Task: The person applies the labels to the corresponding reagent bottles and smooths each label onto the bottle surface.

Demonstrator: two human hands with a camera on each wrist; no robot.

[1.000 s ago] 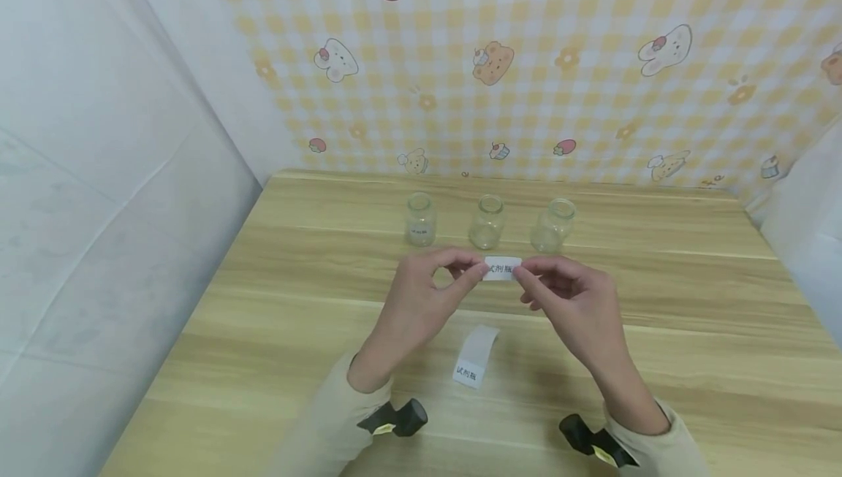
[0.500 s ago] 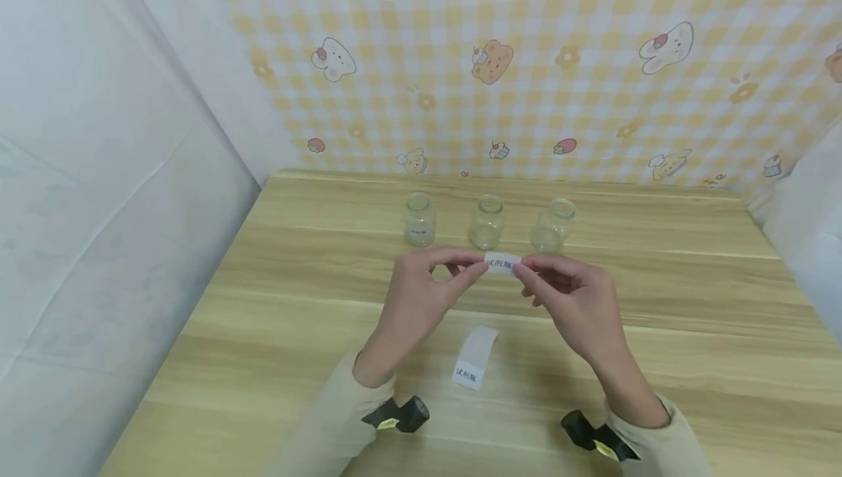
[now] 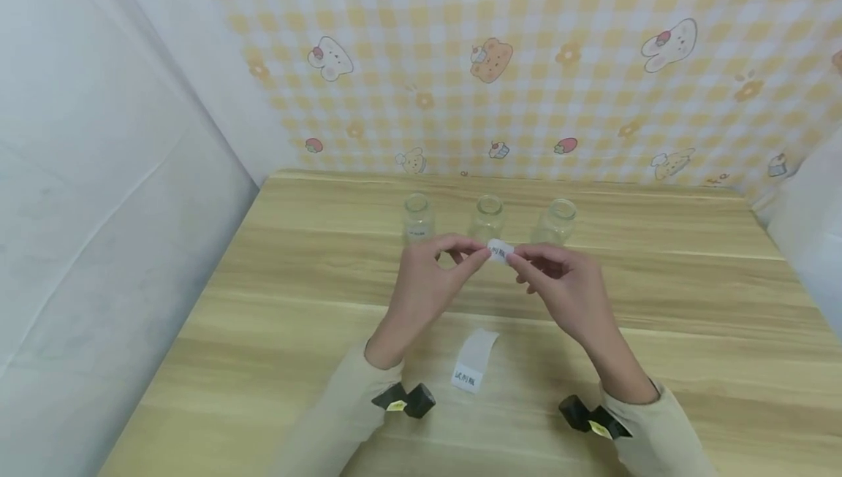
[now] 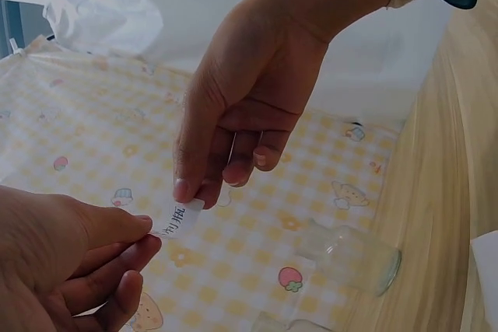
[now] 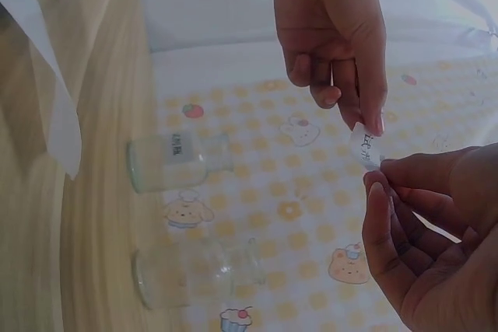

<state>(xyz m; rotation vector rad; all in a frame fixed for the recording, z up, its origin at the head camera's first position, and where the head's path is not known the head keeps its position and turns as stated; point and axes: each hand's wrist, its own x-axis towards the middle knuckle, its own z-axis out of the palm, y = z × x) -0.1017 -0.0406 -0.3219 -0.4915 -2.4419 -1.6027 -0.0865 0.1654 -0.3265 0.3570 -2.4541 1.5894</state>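
Observation:
My left hand (image 3: 430, 280) and right hand (image 3: 569, 287) each pinch one end of a small white label (image 3: 500, 250) with black printed characters. Held between thumbs and index fingers, the label bows slightly above the table, in front of the middle glass jar (image 3: 488, 215). To the left stands a jar (image 3: 416, 218) that bears a similar label, also visible on the labelled jar (image 5: 175, 162) in the right wrist view. The right-hand jar (image 3: 558, 220) shows no label. Both hands partly cover the jars' lower parts in the head view.
A white paper strip (image 3: 475, 360) with one printed label lies on the wooden table (image 3: 276, 331) between my forearms. Behind the jars hangs a yellow checked cloth (image 3: 421, 60). A white sheet (image 3: 99, 170) borders the table on the left.
Both hands have moved slightly forward toward the jars and closer together, carrying the label. It was flat and now curves between the fingers. The jars and paper strip have stayed in place.

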